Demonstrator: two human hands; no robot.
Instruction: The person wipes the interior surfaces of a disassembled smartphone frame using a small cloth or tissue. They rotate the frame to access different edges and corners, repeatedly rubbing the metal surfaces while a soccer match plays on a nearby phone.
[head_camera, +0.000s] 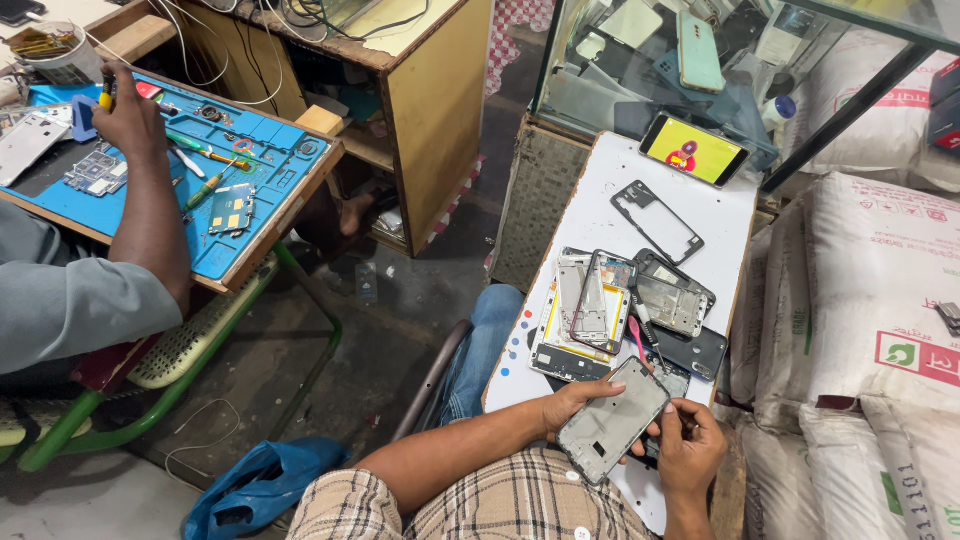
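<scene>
Left hand (572, 403) grip clamped on the edge of a grey phone frame (612, 420), tilted above the white table (600, 190); right hand (688, 447) fingers closed on its lower right corner, at 4 o'clock. Step in hand looks like inspection or stripping of the frame; the next move likely calls for the pink-handled tool (637, 337) at 12 o'clock. Further out, stacked frames (590, 305); a co-worker's hand (128, 115) works at 10 o'clock on a blue mat (262, 160).

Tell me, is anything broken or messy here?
Yes. The phone frame held by the left hand and right hand is stripped bare, and more opened phone parts lie piled crookedly on the white board.
</scene>
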